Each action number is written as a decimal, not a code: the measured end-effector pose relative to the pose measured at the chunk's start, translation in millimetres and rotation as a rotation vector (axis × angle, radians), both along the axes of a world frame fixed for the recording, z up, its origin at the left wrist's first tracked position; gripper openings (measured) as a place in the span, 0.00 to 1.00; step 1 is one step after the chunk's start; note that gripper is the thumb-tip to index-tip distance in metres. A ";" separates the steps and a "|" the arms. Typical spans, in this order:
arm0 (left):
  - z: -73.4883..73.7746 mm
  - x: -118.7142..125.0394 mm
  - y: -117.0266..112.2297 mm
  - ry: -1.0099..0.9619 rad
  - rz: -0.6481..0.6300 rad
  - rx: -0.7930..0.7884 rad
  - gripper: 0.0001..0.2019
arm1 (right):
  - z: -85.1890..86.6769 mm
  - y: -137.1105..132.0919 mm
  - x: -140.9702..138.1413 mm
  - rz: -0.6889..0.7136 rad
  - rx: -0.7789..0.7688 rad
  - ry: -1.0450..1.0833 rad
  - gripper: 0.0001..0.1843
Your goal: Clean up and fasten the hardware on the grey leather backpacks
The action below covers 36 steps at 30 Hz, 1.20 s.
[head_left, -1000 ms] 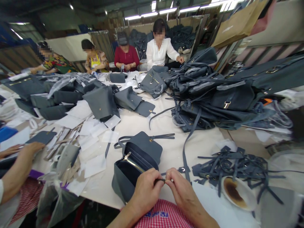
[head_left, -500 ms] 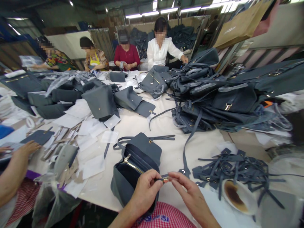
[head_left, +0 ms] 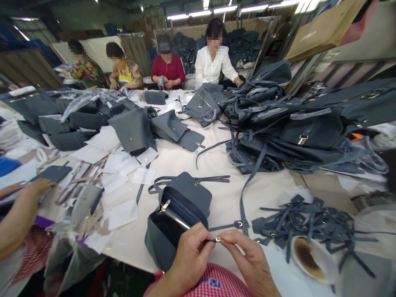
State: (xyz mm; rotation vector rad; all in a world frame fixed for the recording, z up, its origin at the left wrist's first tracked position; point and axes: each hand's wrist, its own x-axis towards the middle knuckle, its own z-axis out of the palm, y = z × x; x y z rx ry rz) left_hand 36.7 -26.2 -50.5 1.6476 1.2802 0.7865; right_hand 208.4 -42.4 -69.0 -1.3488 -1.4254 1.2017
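Observation:
Over the front edge of the table, my left hand (head_left: 192,249) pinches a thin dark strap (head_left: 210,240) between thumb and forefinger. A small gold metal fitting (head_left: 218,239) shows at the strap's end, and my right hand (head_left: 247,253) pinches it with thumb and fingertips. Just behind my left hand, a dark blue-grey bag (head_left: 153,237) lies with its mouth open, a gold zip (head_left: 176,218) along the opening. Its flap (head_left: 198,198) is folded back onto the table, with a gold clasp on it. My left hand partly covers the bag's near side.
Loose straps (head_left: 303,218) lie in a heap at right beside a white dish (head_left: 324,268) of brown liquid. More bags (head_left: 309,132) are piled at back right and back left. Paper sheets (head_left: 122,212) lie at left, near a co-worker's arm (head_left: 21,218). Several people sit across the table.
My right thumb and fingers have closed in on the gold fitting; half a second ago they were straighter. A reddish bit seen there before no longer shows. The bag stays put.

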 end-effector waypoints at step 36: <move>-4.5 -8.5 3.9 -0.017 -0.162 -0.020 0.08 | 16.6 22.7 12.8 0.385 0.229 -0.265 0.10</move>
